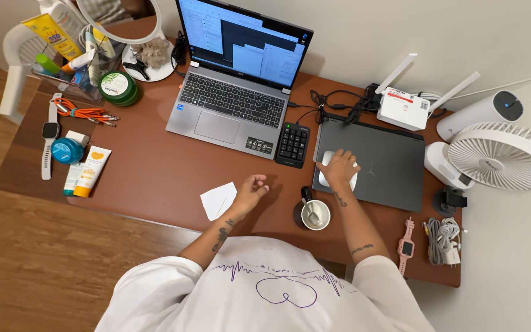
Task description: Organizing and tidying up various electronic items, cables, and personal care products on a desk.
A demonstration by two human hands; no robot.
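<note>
My right hand (339, 167) lies flat on the white mouse (337, 172), grip closed loosely over it, on the shut grey laptop (388, 163). Just behind my wrist stands a cup (315, 214) with a spoon in it. My left hand (250, 190) rests on the bench (155, 178), grip loosely curled and holding nothing, touching a white paper (217, 200). The open laptop (235, 92) sits ahead.

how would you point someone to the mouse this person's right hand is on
Start at the closed dark grey laptop on the right side of the brown desk. The flat white computer mouse lies on that lid's near left part, under the right hand. It is the only white thing on the lid; the white cup stands off it, nearer the person.
</note>
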